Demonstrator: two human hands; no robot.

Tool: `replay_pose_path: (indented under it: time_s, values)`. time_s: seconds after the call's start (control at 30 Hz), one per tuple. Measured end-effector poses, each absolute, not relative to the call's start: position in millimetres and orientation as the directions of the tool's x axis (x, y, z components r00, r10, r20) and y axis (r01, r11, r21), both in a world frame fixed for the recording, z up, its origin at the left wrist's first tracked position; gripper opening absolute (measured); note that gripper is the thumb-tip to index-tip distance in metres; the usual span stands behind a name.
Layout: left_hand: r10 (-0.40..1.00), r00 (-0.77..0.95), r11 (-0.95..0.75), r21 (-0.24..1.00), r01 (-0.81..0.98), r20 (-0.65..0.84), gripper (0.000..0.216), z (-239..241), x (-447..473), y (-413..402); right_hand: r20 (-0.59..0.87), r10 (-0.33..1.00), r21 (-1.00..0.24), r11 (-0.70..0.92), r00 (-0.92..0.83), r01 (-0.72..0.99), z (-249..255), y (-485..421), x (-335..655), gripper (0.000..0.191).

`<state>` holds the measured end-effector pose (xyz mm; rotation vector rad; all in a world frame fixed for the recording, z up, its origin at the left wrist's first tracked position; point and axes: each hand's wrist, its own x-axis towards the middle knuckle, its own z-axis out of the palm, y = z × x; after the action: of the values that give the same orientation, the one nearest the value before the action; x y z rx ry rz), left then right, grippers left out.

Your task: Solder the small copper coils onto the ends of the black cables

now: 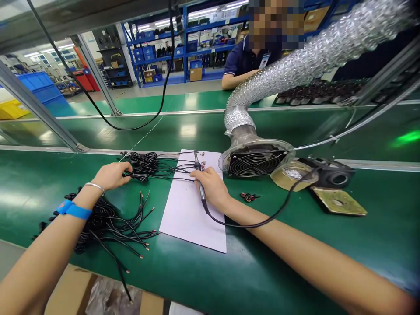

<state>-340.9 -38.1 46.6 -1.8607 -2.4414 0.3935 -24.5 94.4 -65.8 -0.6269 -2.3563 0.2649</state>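
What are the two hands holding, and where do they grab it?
The right hand grips a soldering iron by its handle. The left hand holds a bundle of black wires at its end.

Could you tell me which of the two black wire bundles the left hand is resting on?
The coiled bundle beside the white sheet, under the left hand; the loose pile lies nearer.

No readable text, label, brand or number anywhere you look; badge [263, 61] on co-worker's shirt too small to read.

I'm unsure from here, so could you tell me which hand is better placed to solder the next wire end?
Probably the right hand: it holds the soldering iron, tip at the wire ends.
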Motion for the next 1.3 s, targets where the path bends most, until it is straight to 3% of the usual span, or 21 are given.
replay_pose_path:
  time_s: [0.2, 0.4, 0.53, 0.67, 0.77, 0.87, 0.97, 1.1, 1.3]
  values:
    - [0.957, -0.26, 0.234, -0.181, 0.955, -0.132, 0.035, 27.9, -343.5, -33.4, 0.497, 0.52, -0.333, 0.854, -0.695, 0.4, -64.7, 98.1, -27.1, 0.028]
    - [0.971, -0.225, 0.213, -0.127, 0.969, -0.081, 0.038, 53.5, -322.2, -50.4, 0.515, 0.517, -0.345, 0.855, -0.683, 0.387, -60.3, 98.6, -26.5, 0.028]
    - [0.972, -0.235, 0.233, 0.075, 0.969, 0.01, 0.035, 71.7, -287.6, -66.9, 0.573, 0.494, -0.363, 0.868, -0.654, 0.337, -47.1, 88.6, -10.6, 0.023]
    - [0.982, -0.187, 0.189, 0.221, 0.957, -0.03, 0.037, 65.0, -243.0, -71.9, 0.656, 0.458, -0.364, 0.888, -0.6, 0.28, -24.7, 61.0, 38.8, 0.018]
    - [0.987, -0.121, 0.137, 0.165, 0.977, -0.106, 0.033, 42.6, -213.8, -57.1, 0.716, 0.453, -0.375, 0.892, -0.532, 0.254, -18.4, 39.4, 92.6, 0.024]
    - [0.983, -0.146, 0.156, 0.081, 0.985, -0.109, 0.033, 18.4, -197.1, -29.6, 0.75, 0.528, -0.446, 0.849, -0.399, 0.285, -30.9, 31.3, 142.1, 0.032]
    - [0.982, -0.167, 0.173, 0.058, 0.983, -0.088, 0.031, 3.6, -192.9, -2.9, 0.668, 0.676, -0.554, 0.731, -0.312, 0.398, -52.5, 38.1, 169.9, 0.023]
    - [0.984, -0.162, 0.165, 0.045, 0.985, -0.075, 0.026, 0.7, -197.5, 17.1, 0.549, 0.765, -0.594, 0.64, -0.337, 0.487, -70.2, 58.6, 170.4, 0.008]
    - [0.985, -0.167, 0.17, 0.088, 0.982, -0.037, 0.032, 17.9, -198.1, 12.1, 0.461, 0.805, -0.609, 0.594, -0.374, 0.525, -75.3, 87.1, 142.9, 0.024]
